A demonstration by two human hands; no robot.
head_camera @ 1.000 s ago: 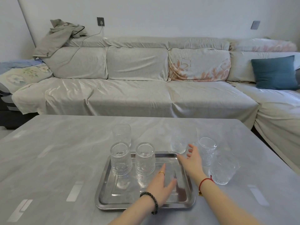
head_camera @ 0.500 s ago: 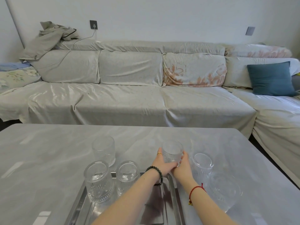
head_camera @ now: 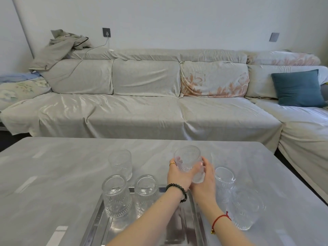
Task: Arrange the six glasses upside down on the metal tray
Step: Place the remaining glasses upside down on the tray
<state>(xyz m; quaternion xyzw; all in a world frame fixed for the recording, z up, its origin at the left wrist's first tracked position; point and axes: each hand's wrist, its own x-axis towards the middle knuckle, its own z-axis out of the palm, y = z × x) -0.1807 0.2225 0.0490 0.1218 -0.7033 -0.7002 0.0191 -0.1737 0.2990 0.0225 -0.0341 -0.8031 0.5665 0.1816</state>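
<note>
Surface: a grey, marble-patterned table (head_camera: 53, 174) with a glossy finish, showing pale window reflections. Behind it stands a long corner sofa (head_camera: 142, 110) under light fabric covers, one back cushion with a floral print. A teal cushion (head_camera: 298, 88) rests on the right section. A crumpled grey garment (head_camera: 60, 46) lies on the sofa's back at left, below a wall socket (head_camera: 106, 32) with a white cable plugged in. A second wall plate (head_camera: 274, 37) sits at right.

Containers: a metal tray (head_camera: 94, 226) lies at the near edge of the table, partly cut off by the frame. Two glasses stand upside down on its far end: the left inverted glass (head_camera: 116, 197) and the right inverted glass (head_camera: 146, 194), just beside each other. The rest of the tray floor is largely hidden by the forearms.

Off the tray: one upright glass (head_camera: 121, 164) stands on the table just beyond the tray's far left. Two further glasses stand right of the tray, the farther right glass (head_camera: 224, 183) and the nearer right glass (head_camera: 245, 208), close together.

Hands: the left hand (head_camera: 178, 176) and right hand (head_camera: 204, 181) together clasp the held glass (head_camera: 188, 163), raised above the table beyond the tray's far right corner, slightly tilted. Whether its mouth faces up or down is unclear
</note>
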